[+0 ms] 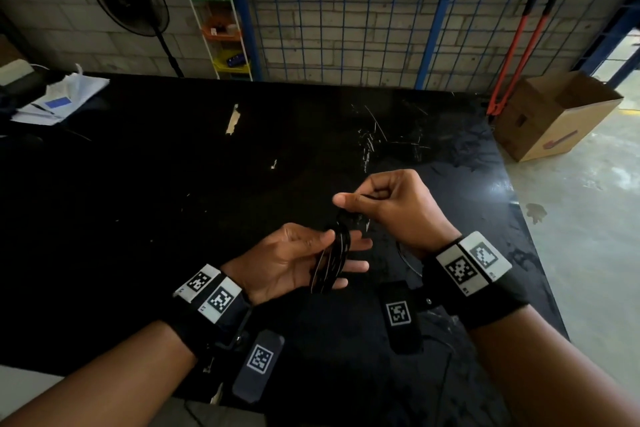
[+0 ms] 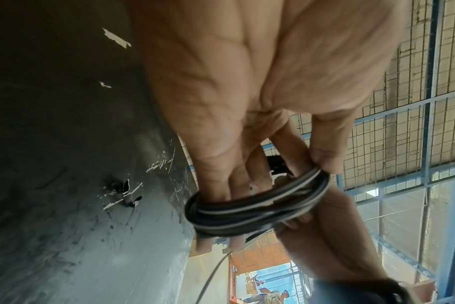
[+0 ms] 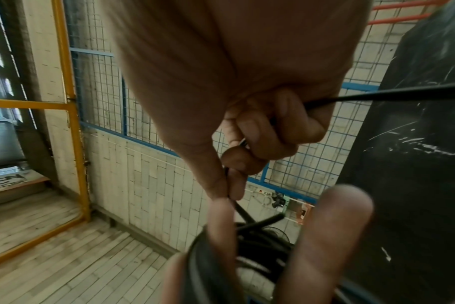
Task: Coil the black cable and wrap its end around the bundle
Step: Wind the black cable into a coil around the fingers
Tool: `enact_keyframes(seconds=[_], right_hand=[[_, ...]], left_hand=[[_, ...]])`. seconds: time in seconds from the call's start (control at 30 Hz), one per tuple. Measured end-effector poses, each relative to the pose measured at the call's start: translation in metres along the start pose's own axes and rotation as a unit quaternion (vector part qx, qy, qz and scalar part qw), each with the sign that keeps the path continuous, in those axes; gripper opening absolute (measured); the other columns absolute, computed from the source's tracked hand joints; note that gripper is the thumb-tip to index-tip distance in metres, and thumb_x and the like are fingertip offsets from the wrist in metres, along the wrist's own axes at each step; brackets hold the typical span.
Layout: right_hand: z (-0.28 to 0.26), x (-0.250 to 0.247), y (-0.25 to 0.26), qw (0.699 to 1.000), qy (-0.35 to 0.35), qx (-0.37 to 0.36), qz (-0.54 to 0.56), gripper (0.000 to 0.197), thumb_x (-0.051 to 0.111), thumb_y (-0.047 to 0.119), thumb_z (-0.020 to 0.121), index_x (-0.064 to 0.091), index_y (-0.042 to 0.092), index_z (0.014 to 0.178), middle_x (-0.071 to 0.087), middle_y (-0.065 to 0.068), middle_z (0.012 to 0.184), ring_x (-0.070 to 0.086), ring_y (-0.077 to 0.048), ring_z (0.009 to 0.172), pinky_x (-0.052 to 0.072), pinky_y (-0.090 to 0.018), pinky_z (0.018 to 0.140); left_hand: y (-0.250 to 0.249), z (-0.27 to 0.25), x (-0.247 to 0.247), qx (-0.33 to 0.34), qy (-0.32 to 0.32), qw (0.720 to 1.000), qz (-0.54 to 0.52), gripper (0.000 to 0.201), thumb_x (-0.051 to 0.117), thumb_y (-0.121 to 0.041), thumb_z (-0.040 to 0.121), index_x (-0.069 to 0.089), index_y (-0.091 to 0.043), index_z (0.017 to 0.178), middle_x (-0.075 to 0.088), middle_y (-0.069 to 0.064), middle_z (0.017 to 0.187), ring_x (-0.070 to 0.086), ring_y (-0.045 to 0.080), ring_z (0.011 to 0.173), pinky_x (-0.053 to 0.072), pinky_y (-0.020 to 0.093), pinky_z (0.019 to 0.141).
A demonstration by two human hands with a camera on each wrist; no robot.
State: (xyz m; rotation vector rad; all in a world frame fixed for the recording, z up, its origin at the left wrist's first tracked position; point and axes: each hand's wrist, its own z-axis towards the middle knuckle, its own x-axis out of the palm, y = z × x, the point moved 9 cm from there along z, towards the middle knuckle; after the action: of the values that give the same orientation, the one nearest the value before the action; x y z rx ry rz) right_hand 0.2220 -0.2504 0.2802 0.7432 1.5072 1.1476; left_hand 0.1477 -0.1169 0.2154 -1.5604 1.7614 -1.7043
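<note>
**Coil in the left hand, cable end pinched by the right**

Head view: above the black table (image 1: 173, 166), the left hand (image 1: 291, 260) lies palm up, the black cable (image 1: 332, 260) coiled across its fingers, thumb pressing on top. The right hand (image 1: 391, 208) pinches a strand just above the coil.

Left wrist view: loops circle the fingers (image 2: 213, 185), thumb clamping them.

Right wrist view: curled fingers (image 3: 268, 135) and thumb pinch the strand, which trails toward the table.

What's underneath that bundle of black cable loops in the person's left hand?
Under the coiled black cable bundle lie the left hand's straight fingers, its thumb pressing on top. Below that is the scratched black table. The palm beneath the loops is covered.
</note>
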Motion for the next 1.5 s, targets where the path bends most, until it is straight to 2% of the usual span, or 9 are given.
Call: enact_keyframes(seconds=[0.1, 0.23, 0.33, 0.5, 0.73, 0.87, 1.03, 1.2, 1.5], right_hand=[[-0.009, 0.004, 0.010, 1.000, 0.001, -0.019, 0.018, 0.025, 0.079, 0.029, 0.087, 0.078, 0.007, 0.075, 0.077, 0.000, 0.067, 0.071, -0.003, 0.061, 0.052, -0.014, 0.062], [-0.023, 0.011, 0.024, 0.996, -0.008, -0.076, -0.035, 0.012, 0.075, 0.019, 0.091, 0.082, 0.018, 0.081, 0.079, 0.008, 0.074, 0.074, -0.002, 0.070, 0.057, -0.020, 0.066], [-0.035, 0.016, 0.029, 0.994, -0.019, -0.107, -0.034, 0.014, 0.074, 0.017, 0.091, 0.081, 0.022, 0.081, 0.070, 0.017, 0.060, 0.067, 0.000, 0.055, 0.049, -0.014, 0.058], [-0.047, 0.024, 0.015, 0.995, -0.023, -0.083, 0.051, 0.011, 0.074, 0.015, 0.092, 0.084, 0.020, 0.094, 0.062, 0.005, 0.050, 0.058, -0.003, 0.047, 0.045, -0.015, 0.053], [-0.053, 0.013, 0.014, 0.978, -0.061, -0.096, 0.175, 0.015, 0.071, 0.012, 0.092, 0.081, 0.009, 0.102, 0.064, -0.010, 0.058, 0.052, -0.010, 0.050, 0.040, -0.017, 0.049], [-0.052, 0.004, 0.024, 0.976, -0.051, -0.121, 0.171, 0.014, 0.069, 0.009, 0.094, 0.081, 0.008, 0.102, 0.065, -0.026, 0.066, 0.050, -0.019, 0.051, 0.037, -0.023, 0.046], [-0.052, -0.005, 0.010, 0.973, -0.074, -0.103, 0.195, 0.014, 0.069, 0.007, 0.094, 0.081, 0.006, 0.102, 0.063, -0.028, 0.067, 0.049, -0.018, 0.053, 0.036, -0.025, 0.048], [-0.057, 0.006, -0.005, 0.972, -0.062, -0.086, 0.210, 0.016, 0.069, 0.007, 0.091, 0.082, 0.008, 0.102, 0.066, 0.002, 0.060, 0.052, -0.008, 0.052, 0.039, -0.017, 0.049], [-0.061, 0.054, -0.066, 0.977, 0.032, 0.016, 0.210, 0.021, 0.067, 0.011, 0.096, 0.082, 0.018, 0.110, 0.060, -0.002, 0.053, 0.040, -0.003, 0.041, 0.032, -0.013, 0.044]], left_hand=[[0.000, 0.006, -0.013, 0.015, -0.047, 0.999, 0.019, 0.046, 0.051, -0.030, 0.101, 0.061, -0.003, 0.138, 0.058, 0.015, 0.149, 0.057, 0.042, 0.136, 0.032, 0.069, 0.116], [-0.005, 0.009, -0.030, 0.052, -0.113, 0.992, -0.012, 0.045, 0.050, -0.027, 0.101, 0.064, 0.003, 0.131, 0.061, 0.016, 0.146, 0.062, 0.039, 0.131, 0.035, 0.070, 0.113], [-0.013, 0.012, -0.037, 0.079, -0.139, 0.986, -0.043, 0.039, 0.051, -0.029, 0.100, 0.070, -0.005, 0.125, 0.063, 0.012, 0.145, 0.064, 0.034, 0.129, 0.036, 0.070, 0.113], [-0.033, 0.015, -0.045, 0.112, -0.141, 0.980, -0.084, 0.046, 0.052, -0.035, 0.101, 0.058, -0.014, 0.141, 0.058, 0.012, 0.151, 0.056, 0.036, 0.137, 0.036, 0.065, 0.115], [-0.046, 0.012, -0.052, 0.131, -0.187, 0.965, 0.128, 0.045, 0.059, -0.037, 0.098, 0.068, -0.011, 0.133, 0.064, 0.019, 0.140, 0.062, 0.022, 0.130, 0.039, 0.056, 0.114], [-0.041, 0.015, -0.052, 0.128, -0.173, 0.962, 0.167, 0.051, 0.072, -0.052, 0.089, 0.075, -0.013, 0.122, 0.062, 0.027, 0.125, 0.048, 0.034, 0.112, 0.033, 0.052, 0.092], [-0.048, 0.010, -0.057, 0.133, -0.178, 0.961, 0.167, 0.049, 0.059, -0.031, 0.096, 0.066, 0.005, 0.128, 0.062, 0.029, 0.139, 0.065, 0.029, 0.129, 0.048, 0.053, 0.110], [-0.053, 0.009, -0.053, 0.140, -0.159, 0.973, 0.089, 0.049, 0.054, -0.030, 0.099, 0.061, 0.002, 0.136, 0.061, 0.008, 0.148, 0.061, 0.031, 0.133, 0.043, 0.058, 0.112], [-0.049, 0.017, -0.042, 0.157, -0.126, 0.977, -0.063, 0.049, 0.049, -0.035, 0.100, 0.058, -0.009, 0.141, 0.056, 0.014, 0.152, 0.055, 0.040, 0.137, 0.039, 0.065, 0.113]])
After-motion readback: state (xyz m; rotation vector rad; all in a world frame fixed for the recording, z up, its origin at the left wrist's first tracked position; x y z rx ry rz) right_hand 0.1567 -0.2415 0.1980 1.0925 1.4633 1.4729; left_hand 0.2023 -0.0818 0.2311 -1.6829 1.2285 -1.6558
